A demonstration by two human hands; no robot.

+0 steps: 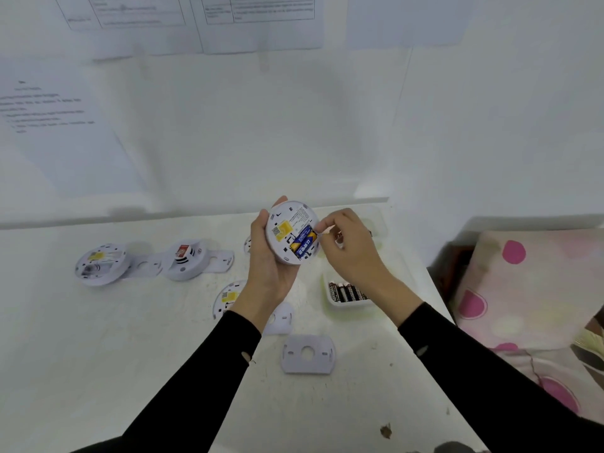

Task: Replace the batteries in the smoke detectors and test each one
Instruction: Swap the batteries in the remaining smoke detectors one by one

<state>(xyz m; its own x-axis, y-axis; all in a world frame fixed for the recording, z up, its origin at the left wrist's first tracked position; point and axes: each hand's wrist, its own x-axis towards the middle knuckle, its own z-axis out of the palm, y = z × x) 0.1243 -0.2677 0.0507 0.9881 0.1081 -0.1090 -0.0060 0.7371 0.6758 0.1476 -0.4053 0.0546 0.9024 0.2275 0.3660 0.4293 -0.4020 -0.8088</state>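
My left hand (265,256) grips a round white smoke detector (287,223) above the table, its back turned up. A yellow label and blue-and-yellow batteries (304,245) show in its open compartment. My right hand (348,246) has its fingertips at the right end of those batteries, pinching there. Other white detectors lie on the table: one on its back at the left (98,264), one with a red label (186,259), and one partly hidden under my left wrist (228,297). A small white tray (330,302) holds several dark batteries (346,291).
Flat white mounting plates lie near me (308,354), by my left wrist (281,318) and behind the left detectors (222,259). Printed sheets hang on the wall (58,125). A pink spotted cushion (523,282) sits beyond the table's right edge. A brown mark (386,430) is on the tabletop.
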